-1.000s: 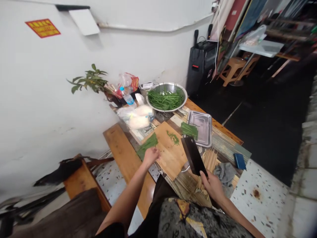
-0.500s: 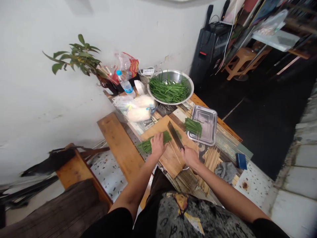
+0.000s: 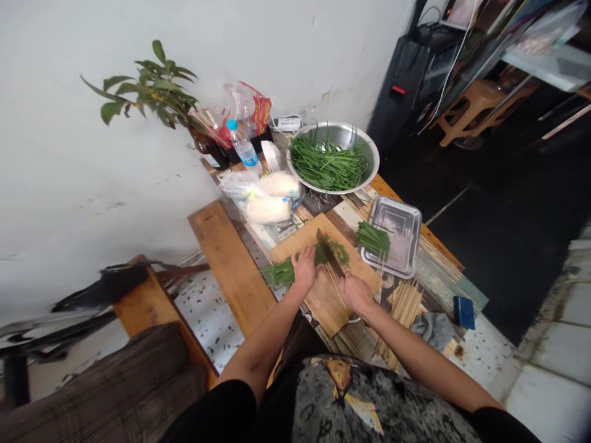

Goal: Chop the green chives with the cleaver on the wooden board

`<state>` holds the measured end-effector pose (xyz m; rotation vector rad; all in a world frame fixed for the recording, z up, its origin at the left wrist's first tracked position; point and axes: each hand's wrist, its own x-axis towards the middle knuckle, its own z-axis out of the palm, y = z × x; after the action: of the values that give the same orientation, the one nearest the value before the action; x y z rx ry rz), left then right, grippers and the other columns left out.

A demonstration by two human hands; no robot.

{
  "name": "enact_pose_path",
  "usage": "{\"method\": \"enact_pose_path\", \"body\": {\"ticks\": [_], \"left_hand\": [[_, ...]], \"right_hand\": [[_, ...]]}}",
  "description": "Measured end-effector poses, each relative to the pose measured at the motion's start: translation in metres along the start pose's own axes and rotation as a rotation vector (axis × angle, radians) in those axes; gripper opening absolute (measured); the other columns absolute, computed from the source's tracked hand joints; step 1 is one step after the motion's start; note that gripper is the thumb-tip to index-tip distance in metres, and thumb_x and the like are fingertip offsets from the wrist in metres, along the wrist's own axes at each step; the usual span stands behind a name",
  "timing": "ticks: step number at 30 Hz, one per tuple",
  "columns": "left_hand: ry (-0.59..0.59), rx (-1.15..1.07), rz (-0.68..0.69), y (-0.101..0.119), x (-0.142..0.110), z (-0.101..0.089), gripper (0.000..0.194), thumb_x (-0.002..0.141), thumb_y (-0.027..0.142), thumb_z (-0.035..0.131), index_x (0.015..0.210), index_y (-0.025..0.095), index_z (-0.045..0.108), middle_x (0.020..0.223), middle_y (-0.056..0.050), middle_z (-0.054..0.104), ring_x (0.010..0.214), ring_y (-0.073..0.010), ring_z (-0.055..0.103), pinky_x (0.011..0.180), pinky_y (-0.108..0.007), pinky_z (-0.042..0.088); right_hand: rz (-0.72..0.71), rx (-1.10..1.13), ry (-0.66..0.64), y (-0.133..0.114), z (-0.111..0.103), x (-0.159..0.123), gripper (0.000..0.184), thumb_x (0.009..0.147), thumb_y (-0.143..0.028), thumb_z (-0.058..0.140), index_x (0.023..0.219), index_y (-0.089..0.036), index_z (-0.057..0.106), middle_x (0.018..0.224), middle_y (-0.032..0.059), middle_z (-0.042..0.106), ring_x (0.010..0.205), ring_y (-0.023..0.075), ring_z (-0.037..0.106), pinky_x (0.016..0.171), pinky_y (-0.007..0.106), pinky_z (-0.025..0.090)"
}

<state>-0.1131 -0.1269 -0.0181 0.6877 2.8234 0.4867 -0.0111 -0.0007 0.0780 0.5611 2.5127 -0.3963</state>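
Observation:
My left hand (image 3: pixel 305 267) presses down on a bundle of green chives (image 3: pixel 279 272), fingers curled over it, on a wooden cutting board (image 3: pixel 330 314). In my right hand (image 3: pixel 356 292) is the handle of a dark-bladed kitchen knife (image 3: pixel 329 253). Its blade lies across the board at the bundle's cut end, close to my left fingers. Short chopped chive pieces (image 3: pixel 340 252) are scattered on the far side of the blade. A thin bamboo skewer (image 3: pixel 335 287) rests on the board between my hands.
A metal bowl of chives (image 3: pixel 327 163) stands behind the board. To the right are a metal tray (image 3: pixel 401 237) with skewered chives (image 3: pixel 373 239), bamboo skewers (image 3: pixel 404 307), a grey cloth (image 3: pixel 433 330) and a blue box (image 3: pixel 464 312). Wrapped white packs (image 3: pixel 270 210) and a bottle (image 3: pixel 244 149) stand left.
The knife has come closer to my left hand, at the bundle's end. More loose chopped pieces now lie spread beyond the blade. The whole view has shifted slightly.

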Motion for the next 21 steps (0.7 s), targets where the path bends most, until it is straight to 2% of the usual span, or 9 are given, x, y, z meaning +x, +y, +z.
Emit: {"method": "enact_pose_path", "body": {"ticks": [5,12,17,21], "left_hand": [[-0.009,-0.010,-0.008,0.001,0.001,0.001,0.052,0.084,0.038,0.049,0.133,0.020,0.043,0.141,-0.009,0.041,0.133,-0.0226,0.031,0.110,-0.047,0.013],[-0.056,-0.015,-0.006,0.003,0.002,-0.003,0.052,0.085,0.036,0.048,0.134,0.020,0.043,0.142,-0.011,0.040,0.135,-0.0241,0.028,0.110,-0.050,0.010],[-0.063,-0.015,-0.003,0.002,0.000,-0.002,0.052,0.085,0.035,0.047,0.134,0.018,0.042,0.142,-0.012,0.040,0.135,-0.0240,0.027,0.110,-0.051,0.010],[-0.044,0.001,-0.011,0.005,0.001,0.001,0.055,0.084,0.036,0.049,0.135,0.017,0.040,0.142,-0.012,0.040,0.135,-0.0240,0.027,0.110,-0.050,0.012]], "right_hand": [[0.013,-0.012,-0.013,-0.001,0.004,0.001,0.032,0.091,-0.029,0.037,0.107,-0.009,0.055,0.093,0.0186,0.068,0.081,0.0209,0.067,0.066,0.025,0.043],[0.035,-0.001,-0.045,-0.002,-0.004,0.008,0.033,0.091,-0.028,0.034,0.106,-0.009,0.057,0.095,0.0177,0.068,0.084,0.0212,0.066,0.065,0.026,0.043],[-0.013,0.018,0.004,-0.012,-0.001,0.025,0.037,0.093,-0.027,0.027,0.103,-0.008,0.058,0.100,0.0175,0.067,0.092,0.0209,0.064,0.069,0.024,0.042],[0.005,0.057,0.094,-0.008,0.002,0.028,0.039,0.094,-0.030,0.026,0.102,-0.009,0.057,0.094,0.0161,0.068,0.085,0.0208,0.065,0.067,0.025,0.042]]}}
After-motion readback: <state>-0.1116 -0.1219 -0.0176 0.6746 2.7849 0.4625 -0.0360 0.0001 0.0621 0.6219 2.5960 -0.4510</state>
